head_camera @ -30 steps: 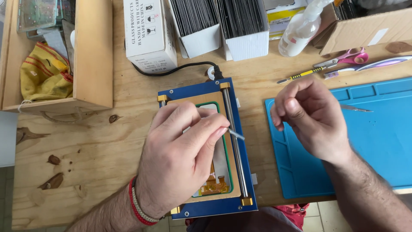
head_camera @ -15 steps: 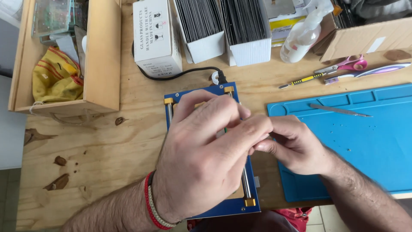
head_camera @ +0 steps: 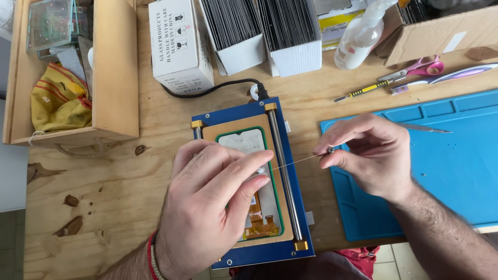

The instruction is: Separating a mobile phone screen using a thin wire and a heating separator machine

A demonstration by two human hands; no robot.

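A blue heating plate (head_camera: 290,129) with a tan pad lies in the middle of the wooden table. On it rests a phone screen (head_camera: 244,141) inside a green frame, with an orange flex cable (head_camera: 259,220) at its near end. My left hand (head_camera: 212,207) covers most of the screen and pinches one end of a thin wire (head_camera: 295,161). My right hand (head_camera: 365,153) holds the wire's other end, a small spool, over the left edge of the blue mat (head_camera: 446,171). The wire runs taut between both hands.
A wooden box (head_camera: 111,67) with a yellow cloth sits far left. White cartons (head_camera: 179,41) of dark glass sheets line the far edge, beside a spray bottle (head_camera: 360,33) and a cardboard box (head_camera: 441,31). Pink scissors (head_camera: 423,67), a yellow screwdriver (head_camera: 363,91) and tweezers (head_camera: 423,128) lie right.
My right hand has pulled away to the right from my left hand, drawing the thin wire out taut between them. The view has shifted slightly.
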